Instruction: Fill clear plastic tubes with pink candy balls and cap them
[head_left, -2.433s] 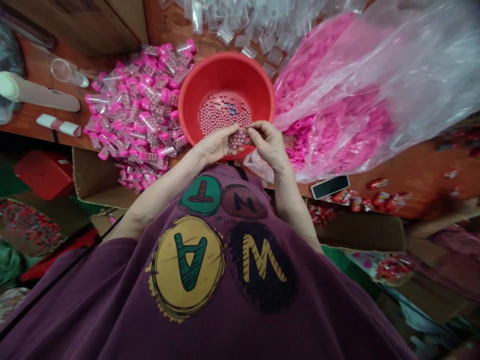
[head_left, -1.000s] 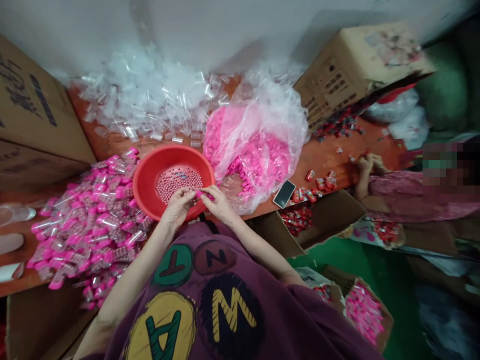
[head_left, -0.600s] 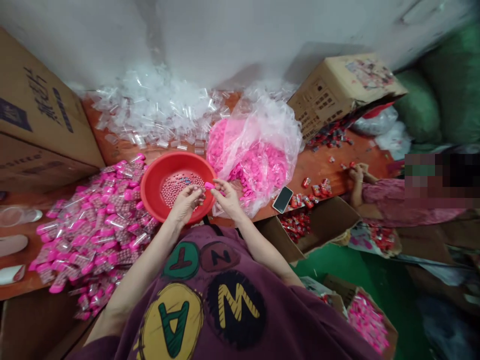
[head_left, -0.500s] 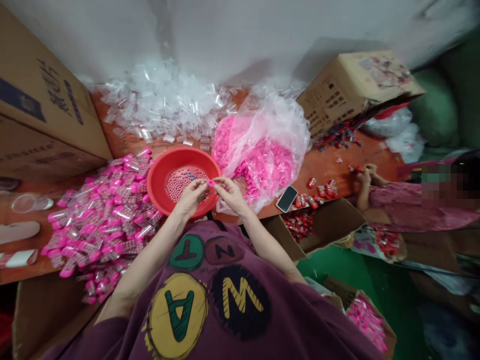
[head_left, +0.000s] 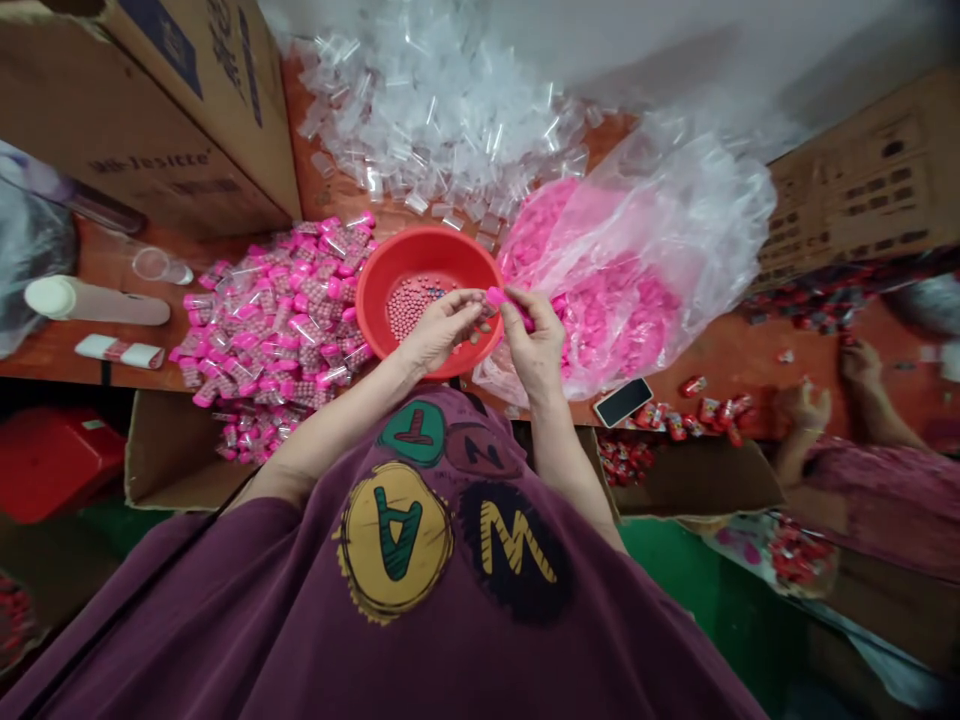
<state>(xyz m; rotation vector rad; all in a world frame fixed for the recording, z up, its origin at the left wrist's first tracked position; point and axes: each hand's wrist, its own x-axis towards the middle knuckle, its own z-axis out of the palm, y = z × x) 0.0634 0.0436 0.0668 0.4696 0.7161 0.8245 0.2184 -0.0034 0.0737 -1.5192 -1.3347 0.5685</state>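
Observation:
My left hand (head_left: 440, 330) and my right hand (head_left: 534, 340) meet over the near rim of a red bowl (head_left: 375, 300) that holds small pink beads (head_left: 409, 300). Between the fingertips of both hands is a small clear tube with a pink cap (head_left: 495, 297). My right hand pinches the capped end; my left fingers curl around the tube's other end. To the left of the bowl lies a heap of filled pink-capped tubes (head_left: 277, 320).
Empty clear tubes (head_left: 442, 110) are piled behind the bowl. A clear plastic bag of pink caps (head_left: 622, 290) lies to the right, with a phone (head_left: 622, 402) beside it. Cardboard boxes (head_left: 150, 110) stand at the left. Another person's hands (head_left: 806, 405) work at the right among red packets (head_left: 705, 412).
The camera has tipped down and swung left, so the bowl sits higher and closer. Both hands stay together at the bowl's rim on the tube, now showing its pink cap.

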